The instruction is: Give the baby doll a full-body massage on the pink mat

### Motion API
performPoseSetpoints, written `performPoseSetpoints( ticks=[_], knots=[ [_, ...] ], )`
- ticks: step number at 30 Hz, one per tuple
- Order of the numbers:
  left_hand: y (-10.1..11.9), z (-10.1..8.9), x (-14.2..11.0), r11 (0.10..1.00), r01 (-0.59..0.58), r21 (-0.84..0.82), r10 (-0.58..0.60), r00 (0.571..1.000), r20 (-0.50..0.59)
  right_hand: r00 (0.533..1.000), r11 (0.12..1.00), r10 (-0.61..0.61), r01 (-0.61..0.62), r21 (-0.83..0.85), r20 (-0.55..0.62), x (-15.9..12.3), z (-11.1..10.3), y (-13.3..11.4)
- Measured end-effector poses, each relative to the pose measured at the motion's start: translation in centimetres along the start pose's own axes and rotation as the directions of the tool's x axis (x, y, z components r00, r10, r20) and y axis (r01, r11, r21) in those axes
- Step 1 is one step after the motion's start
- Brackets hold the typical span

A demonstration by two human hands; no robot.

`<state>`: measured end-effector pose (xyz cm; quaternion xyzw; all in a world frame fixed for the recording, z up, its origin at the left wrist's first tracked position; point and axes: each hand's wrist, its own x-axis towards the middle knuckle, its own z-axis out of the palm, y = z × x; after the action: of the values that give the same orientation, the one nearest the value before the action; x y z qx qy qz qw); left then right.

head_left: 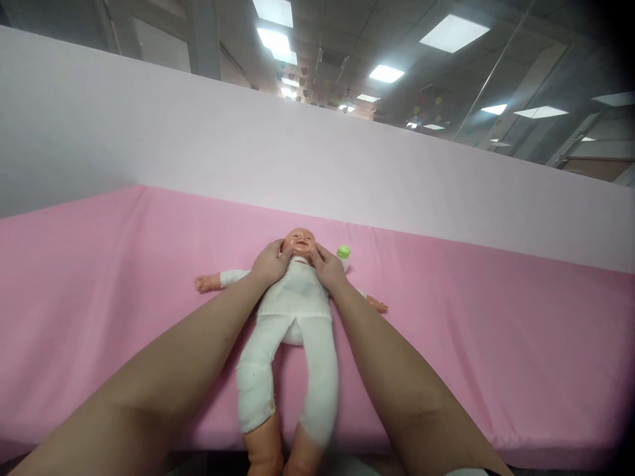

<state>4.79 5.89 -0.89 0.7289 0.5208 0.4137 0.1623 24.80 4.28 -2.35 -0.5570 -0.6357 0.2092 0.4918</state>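
Observation:
A baby doll (296,294) with a white cloth body lies on its back, its legs toward me and its arms spread. My left hand (270,264) cups one side of the doll's head (300,242), thumb along the cheek. On the other side my right hand (327,266) holds the head the same way. The fingers of both hands curl behind the head, and their tips are hidden. Just beyond my right hand stands a small bottle with a green cap (343,251), its lower part partly covered by the hand.
The doll rests on a pink padded surface (426,317), whose front edge runs near my body. A white wall (248,145) rises behind it, with glass and ceiling lights above. The doll's feet reach over the front edge.

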Motion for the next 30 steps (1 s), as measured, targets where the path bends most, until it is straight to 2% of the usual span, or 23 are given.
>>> performPoseSetpoints(
  ticks=[8,11,15,20,24,30],
  knots=[
    [-0.2,-0.5,-0.2,1.0,0.005,-0.019,-0.005,0.999,0.032,0.999,0.999,-0.01,0.008,0.046,0.05,-0.3,-0.4,-0.4],
    [-0.5,-1.1,-0.2,0.999,0.043,-0.033,-0.041,0.998,0.052,0.997,0.996,-0.009,0.003,0.089,0.075,-0.3,-0.6,-0.6],
    [-0.7,-1.9,0.0,0.995,0.094,-0.014,-0.092,0.991,0.096,0.998,0.998,0.009,-0.014,0.067,0.067,-0.3,-0.7,-0.9],
    [-0.4,-2.3,0.1,0.997,0.042,0.066,-0.05,0.991,0.122,0.998,1.0,-0.01,0.012,-0.029,0.061,-0.4,-0.7,-1.2],
    [-0.2,-2.1,-0.2,0.998,-0.019,0.064,0.013,0.996,0.09,0.998,0.995,-0.039,0.044,-0.087,0.058,-0.4,-0.8,-1.1],
    [0.3,-1.9,-0.9,0.991,-0.056,0.124,0.047,0.996,0.075,0.995,0.978,-0.091,0.096,-0.185,0.038,-0.4,-0.7,-1.0]
  ],
)
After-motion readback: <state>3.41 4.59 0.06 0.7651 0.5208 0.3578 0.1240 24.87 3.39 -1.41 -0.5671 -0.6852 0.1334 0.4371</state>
